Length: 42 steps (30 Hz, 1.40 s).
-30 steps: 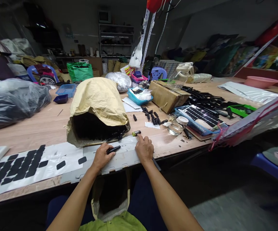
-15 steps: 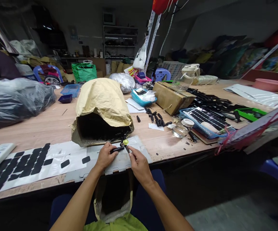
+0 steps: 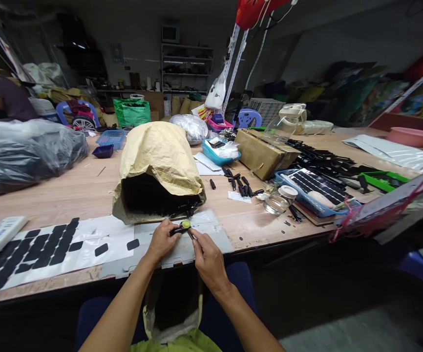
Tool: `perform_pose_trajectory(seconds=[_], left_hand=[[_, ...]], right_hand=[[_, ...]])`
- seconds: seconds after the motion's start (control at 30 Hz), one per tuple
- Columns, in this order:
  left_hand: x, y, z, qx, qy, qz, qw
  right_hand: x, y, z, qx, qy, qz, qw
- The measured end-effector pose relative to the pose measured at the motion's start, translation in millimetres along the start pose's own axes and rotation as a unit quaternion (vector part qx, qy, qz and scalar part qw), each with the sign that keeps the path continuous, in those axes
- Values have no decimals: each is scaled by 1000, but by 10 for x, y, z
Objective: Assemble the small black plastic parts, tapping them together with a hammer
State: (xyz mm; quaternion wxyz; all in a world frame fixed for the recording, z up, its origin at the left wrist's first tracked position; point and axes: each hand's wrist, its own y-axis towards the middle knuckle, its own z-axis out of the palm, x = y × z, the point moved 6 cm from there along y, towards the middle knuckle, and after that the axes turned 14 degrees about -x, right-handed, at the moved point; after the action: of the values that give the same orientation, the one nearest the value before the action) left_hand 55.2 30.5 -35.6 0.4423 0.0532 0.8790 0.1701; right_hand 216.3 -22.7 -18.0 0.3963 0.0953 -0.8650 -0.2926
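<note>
My left hand (image 3: pixel 162 240) is closed around a slim black plastic piece (image 3: pixel 177 230), its end pointing right. In my right hand (image 3: pixel 208 256) is a thin dark tool (image 3: pixel 191 234), pinched between thumb and fingers; its exact kind is too small to tell. A small round yellow-green piece (image 3: pixel 185 224) sits at the tool's far end, against or just over the black piece. Both hands are above a grey board (image 3: pixel 215 230) at the table's front edge. Just beyond them lies a tan sack (image 3: pixel 156 146), its dark mouth facing me with black parts at the opening.
White sheet with black patches (image 3: pixel 116 230) lies left, beside a white device (image 3: pixel 2 237). Loose black parts (image 3: pixel 243 186), a clear jar (image 3: pixel 275 203) and a blue basket (image 3: pixel 314 195) stand right. An open bag (image 3: pixel 175 303) hangs at my lap. Another person sits far left.
My right hand's tool and the yellow-green piece have moved slightly left and toward me, up to the black piece in my left hand. The view has shifted a little.
</note>
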Motion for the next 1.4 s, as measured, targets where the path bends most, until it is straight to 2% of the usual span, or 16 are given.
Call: perform_pose_trajectory(seconds=[0.2,0.37,0.47,0.63,0.73,0.83,0.93,1.0,1.07,1.17,1.23,1.3,1.4], left_hand=[[-20,4,-14,-4,0,6,1000],[-1,7,-4,7,8,-20,1000],[11,11,1,11,11,-28,999],[16,0,5,11,11,-22,1000],[33,0,14,13,12,-19,1000],[29,17,11,22,14,-16,1000],[-91,-33,-23,43,2,-7,999],[-261,-180,-61,60,-32,4,998],[-447,-456,-65,98,-81,12,992],[-548,-1044,92,209,-120,-8,970],[-373,-1406,273,259,-94,-62,959],[-5,-1653,460,267,-29,-157,950],[566,-1813,681,263,67,-268,924]], right_hand=[[22,-56,98,33,-28,-18,999],[-167,105,-151,-52,-28,15,998],[-433,256,-327,-97,-126,51,986],[-851,445,-382,-55,-315,86,944],[-929,479,-327,-34,-364,70,928],[-909,476,-291,-49,-391,48,918],[-879,467,-268,-59,-402,30,913],[-876,465,-259,-59,-402,25,913],[-882,465,-253,-56,-402,26,913],[-889,463,-244,-54,-405,27,912],[-891,459,-238,-56,-407,25,911],[-890,456,-235,-59,-407,23,911],[-886,454,-233,-62,-405,21,912]])
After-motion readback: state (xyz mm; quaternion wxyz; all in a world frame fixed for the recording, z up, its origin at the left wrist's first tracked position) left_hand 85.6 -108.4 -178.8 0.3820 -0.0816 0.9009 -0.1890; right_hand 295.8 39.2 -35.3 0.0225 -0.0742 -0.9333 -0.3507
